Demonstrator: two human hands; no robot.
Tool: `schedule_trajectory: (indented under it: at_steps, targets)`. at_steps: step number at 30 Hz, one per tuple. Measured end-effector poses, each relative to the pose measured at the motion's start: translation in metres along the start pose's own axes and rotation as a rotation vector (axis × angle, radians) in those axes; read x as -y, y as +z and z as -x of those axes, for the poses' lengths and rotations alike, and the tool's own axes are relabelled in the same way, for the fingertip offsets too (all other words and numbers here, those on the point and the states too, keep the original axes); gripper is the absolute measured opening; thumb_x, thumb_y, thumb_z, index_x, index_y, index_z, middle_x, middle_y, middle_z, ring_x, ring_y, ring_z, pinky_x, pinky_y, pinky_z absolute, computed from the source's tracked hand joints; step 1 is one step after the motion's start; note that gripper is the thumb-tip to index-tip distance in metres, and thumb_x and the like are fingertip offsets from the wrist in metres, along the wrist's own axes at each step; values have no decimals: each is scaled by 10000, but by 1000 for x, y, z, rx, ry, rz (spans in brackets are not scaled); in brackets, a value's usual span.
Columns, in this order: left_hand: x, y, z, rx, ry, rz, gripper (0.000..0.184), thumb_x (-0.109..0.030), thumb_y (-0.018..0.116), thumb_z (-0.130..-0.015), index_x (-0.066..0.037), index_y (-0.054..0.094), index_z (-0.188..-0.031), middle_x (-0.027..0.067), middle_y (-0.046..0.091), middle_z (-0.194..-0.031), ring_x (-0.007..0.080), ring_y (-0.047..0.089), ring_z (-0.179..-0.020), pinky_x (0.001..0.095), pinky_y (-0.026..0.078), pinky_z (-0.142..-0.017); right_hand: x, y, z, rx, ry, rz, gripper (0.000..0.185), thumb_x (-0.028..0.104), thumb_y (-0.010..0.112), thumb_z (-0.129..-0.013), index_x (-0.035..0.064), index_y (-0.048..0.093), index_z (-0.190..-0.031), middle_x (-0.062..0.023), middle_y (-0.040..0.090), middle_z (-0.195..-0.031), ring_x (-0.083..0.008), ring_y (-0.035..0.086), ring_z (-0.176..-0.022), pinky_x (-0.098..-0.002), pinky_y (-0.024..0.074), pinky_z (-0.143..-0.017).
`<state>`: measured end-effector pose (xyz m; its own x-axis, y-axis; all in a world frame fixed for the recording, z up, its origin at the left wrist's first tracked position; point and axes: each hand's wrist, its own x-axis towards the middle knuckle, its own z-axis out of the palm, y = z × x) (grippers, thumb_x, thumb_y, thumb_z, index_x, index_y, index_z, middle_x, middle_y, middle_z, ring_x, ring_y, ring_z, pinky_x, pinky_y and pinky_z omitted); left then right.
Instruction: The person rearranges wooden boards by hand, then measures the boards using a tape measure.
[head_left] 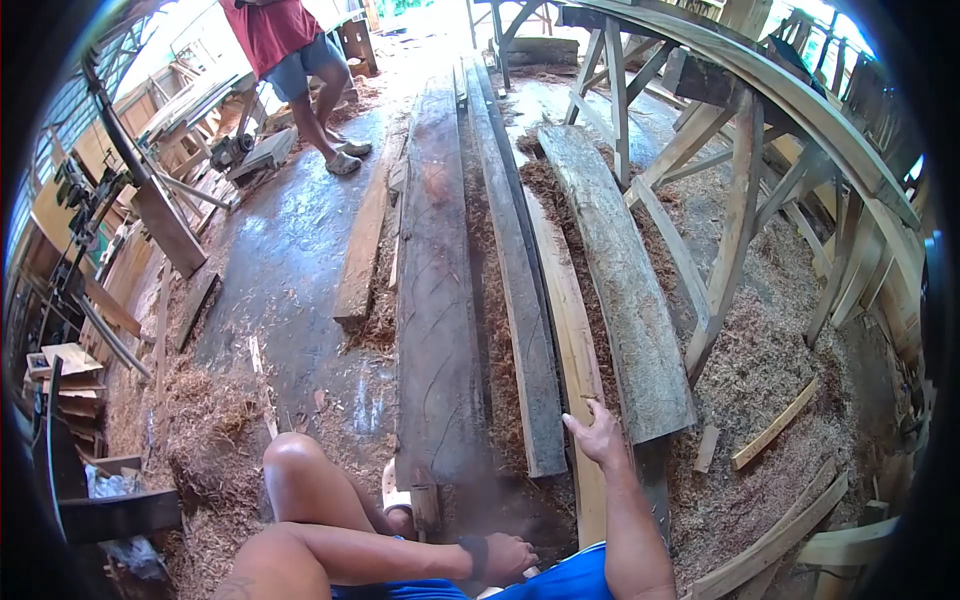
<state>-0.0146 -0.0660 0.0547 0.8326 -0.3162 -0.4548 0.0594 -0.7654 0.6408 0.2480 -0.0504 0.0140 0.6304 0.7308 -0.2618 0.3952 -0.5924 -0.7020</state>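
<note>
My right hand point(600, 438) reaches out over the pale yellowish plank point(572, 310), thumb and fingers apart. It is at the plank's right edge; whether it presses on the wood I cannot tell. Close to my lap, my left hand point(508, 558), with a black band at the wrist, is closed. A small pale end shows by its fingers, too little to name. Left of the pale plank lies a long dark beam point(515, 300), then a wide dark board point(433, 300). A broad grey weathered board point(620, 290) lies to the right.
A trestle-like wooden frame point(735, 230) stands along the right. Wood shavings point(770, 350) cover much of the floor, with an offcut strip point(775, 425) among them. A shorter brown board point(362, 250) lies left of the wide one. Another person point(300, 75) stands at the far left.
</note>
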Motion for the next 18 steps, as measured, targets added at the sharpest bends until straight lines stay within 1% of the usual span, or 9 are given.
schedule_trajectory:
  at_steps: [2,5,7,8,10,11,12,15,18]
  targets:
    - [2,3,-2,8,-1,-1,375,-329,652,-836,-11,602,-1028,200,644,-999,374,624,-948,460,518,-818,-2,1,-1,2,3,-2,800,460,712,-780,-76,464,-1320,-311,518,-1293,-393,498,-1237,-422,397,-1047]
    - [6,14,-3,-48,20,4,390,-331,645,-840,-8,597,-1052,211,634,-1031,372,622,-961,459,519,-822,-4,3,0,23,13,-21,811,469,713,-774,-77,465,-1320,-312,515,-1297,-395,494,-1241,-423,389,-1055]
    - [-1,-10,3,-3,16,-16,427,-342,641,-840,-8,580,-1098,217,623,-1046,370,624,-965,458,519,-831,1,-1,-19,13,-11,-30,818,475,713,-772,-79,465,-1321,-313,511,-1300,-397,491,-1243,-423,384,-1059]
    - [10,14,1,-133,83,-60,418,-284,620,-846,-8,557,-1153,204,615,-1052,367,629,-955,459,521,-826,-4,3,-15,22,-5,-26,820,477,712,-772,-81,464,-1321,-314,509,-1301,-399,489,-1244,-423,384,-1060]
    - [8,9,0,-186,105,-91,266,-304,631,-807,-64,652,-920,168,661,-893,342,659,-848,430,538,-739,-5,4,-4,31,4,-4,823,483,706,-777,-84,462,-1322,-318,500,-1309,-402,481,-1250,-425,382,-1062]
    - [6,9,0,-208,117,-100,231,-314,636,-788,-92,699,-804,150,684,-813,330,673,-795,416,547,-696,-5,4,-1,34,8,-7,822,484,705,-779,-84,462,-1322,-319,497,-1312,-402,480,-1252,-425,382,-1062]
    - [1,0,3,-144,62,-63,208,-277,618,-770,-84,696,-778,166,683,-813,349,666,-788,433,543,-700,-4,4,-1,33,11,-12,822,486,704,-780,-84,462,-1321,-320,494,-1314,-401,478,-1254,-424,381,-1063]
    - [-9,-15,6,62,-49,-82,229,-284,608,-777,-73,694,-747,183,689,-869,341,671,-819,438,544,-702,1,1,0,33,9,-13,817,487,702,-784,-83,463,-1319,-322,492,-1315,-401,476,-1256,-423,381,-1063]
    - [-9,-15,7,53,-71,57,277,-295,610,-772,-50,697,-866,221,677,-976,361,659,-904,457,536,-755,2,0,1,31,-3,-22,810,481,702,-787,-85,463,-1316,-325,488,-1317,-405,474,-1257,-422,382,-1063]
